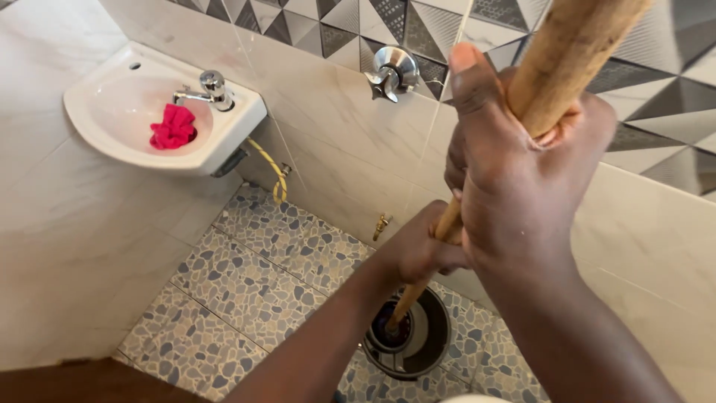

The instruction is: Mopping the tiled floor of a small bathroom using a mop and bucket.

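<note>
Both my hands grip a long wooden stick that runs from the top right down to the floor. My right hand wraps around it high up, close to the camera. My left hand holds it lower down. The stick's lower end carries a dark plunger head, which sits inside a dark round floor opening near the wall.
A small white corner basin with a chrome tap holds a crumpled red cloth. A chrome wall valve and a small brass fitting sit on the tiled wall. A yellow hose hangs under the basin. Pebble-pattern floor.
</note>
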